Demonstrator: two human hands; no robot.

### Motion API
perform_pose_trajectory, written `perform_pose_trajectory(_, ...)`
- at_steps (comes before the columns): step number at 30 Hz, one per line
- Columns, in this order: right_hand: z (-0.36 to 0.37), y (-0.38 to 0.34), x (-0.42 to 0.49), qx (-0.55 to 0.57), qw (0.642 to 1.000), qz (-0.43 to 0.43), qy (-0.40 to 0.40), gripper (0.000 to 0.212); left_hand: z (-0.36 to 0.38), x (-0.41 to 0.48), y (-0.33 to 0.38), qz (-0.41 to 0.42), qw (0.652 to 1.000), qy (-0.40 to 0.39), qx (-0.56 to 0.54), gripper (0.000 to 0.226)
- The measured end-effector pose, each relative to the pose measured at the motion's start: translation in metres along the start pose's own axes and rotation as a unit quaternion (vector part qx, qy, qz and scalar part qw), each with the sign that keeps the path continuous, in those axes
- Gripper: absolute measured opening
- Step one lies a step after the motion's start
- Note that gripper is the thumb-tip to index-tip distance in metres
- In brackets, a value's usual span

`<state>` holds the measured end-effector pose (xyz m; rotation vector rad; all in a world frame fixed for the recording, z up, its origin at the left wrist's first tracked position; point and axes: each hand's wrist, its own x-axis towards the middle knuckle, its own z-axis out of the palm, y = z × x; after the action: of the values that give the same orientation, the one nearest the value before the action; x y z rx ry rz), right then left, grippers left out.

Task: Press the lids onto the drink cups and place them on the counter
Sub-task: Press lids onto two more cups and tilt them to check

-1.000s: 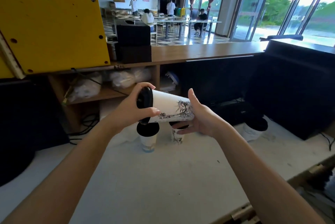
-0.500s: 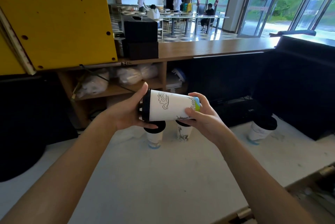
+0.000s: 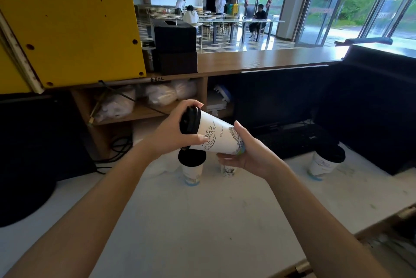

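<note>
I hold a white printed paper cup (image 3: 217, 137) on its side above the white counter (image 3: 202, 221). Its black lid (image 3: 190, 120) points left. My left hand (image 3: 173, 130) wraps around the lid end, fingers over the rim. My right hand (image 3: 245, 154) cups the cup's base from below. Beneath it stand two lidded cups: one with a black lid (image 3: 191, 168) and one (image 3: 227, 169) mostly hidden by my right hand. A third lidded cup (image 3: 324, 160) stands at the right.
A wooden serving counter (image 3: 258, 59) runs across behind, with a yellow panel (image 3: 67, 30) at left and black boxes (image 3: 175, 50) on it. Dark equipment (image 3: 371, 108) and a keyboard (image 3: 292, 138) stand to the right. Bags fill the shelf (image 3: 139, 102) below.
The cup has been turned in my hands, so a different part of its print faces up. My left fingers now curl over the lid, and the lid end has tipped slightly upward.
</note>
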<state>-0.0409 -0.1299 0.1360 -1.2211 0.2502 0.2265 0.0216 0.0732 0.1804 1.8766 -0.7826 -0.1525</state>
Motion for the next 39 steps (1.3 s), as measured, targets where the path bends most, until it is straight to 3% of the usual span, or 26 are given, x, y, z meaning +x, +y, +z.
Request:
perform_pose_trajectory(4, -0.004, 0.008, 0.004, 0.092, 0.994, -0.057, -0.008, 0.052, -0.003, 0.0, -0.006, -0.002, 0.999, -0.038, 0.005, 0.076)
perform_pose_trajectory(8, -0.016, 0.023, 0.006, 0.15, 0.983, -0.089, -0.05, 0.041, -0.001, 0.003, -0.013, -0.161, 0.969, -0.074, -0.169, 0.075)
perform_pose_trajectory(10, -0.02, 0.03, 0.007, 0.163, 0.98, -0.096, -0.063, 0.047, 0.001, 0.006, -0.02, -0.203, 0.958, -0.093, -0.178, 0.078)
perform_pose_trajectory(12, -0.025, 0.035, 0.01, 0.148, 0.98, -0.108, -0.074, 0.069, 0.003, 0.01, -0.024, -0.214, 0.959, -0.11, -0.152, 0.083)
perform_pose_trajectory(15, -0.027, 0.035, 0.012, 0.162, 0.978, -0.115, -0.065, 0.087, 0.007, 0.013, -0.024, -0.169, 0.974, -0.1, -0.116, 0.086)
perform_pose_trajectory(18, -0.021, 0.025, 0.011, 0.164, 0.981, -0.098, -0.024, 0.059, 0.011, 0.015, -0.019, -0.078, 0.995, -0.066, -0.013, 0.07)
perform_pose_trajectory(21, -0.019, 0.02, 0.013, 0.122, 0.99, -0.073, 0.0, 0.06, 0.012, 0.015, -0.017, 0.012, 0.997, -0.045, 0.066, 0.07)
perform_pose_trajectory(27, -0.017, 0.017, 0.013, 0.075, 0.996, -0.035, 0.035, 0.047, 0.008, 0.01, -0.024, 0.098, 0.992, -0.016, 0.082, 0.076)
perform_pose_trajectory(31, -0.017, 0.015, 0.014, 0.155, 0.984, -0.084, 0.011, 0.039, 0.005, 0.01, -0.037, 0.085, 0.992, -0.054, 0.081, 0.089)
perform_pose_trajectory(35, -0.016, 0.015, 0.019, 0.199, 0.972, -0.119, 0.03, 0.03, 0.007, 0.012, -0.047, 0.006, 0.994, -0.08, 0.074, 0.101)
perform_pose_trajectory(39, -0.013, 0.006, 0.026, 0.192, 0.972, -0.119, 0.06, 0.033, 0.016, 0.016, -0.054, -0.065, 0.996, -0.067, -0.003, 0.11)
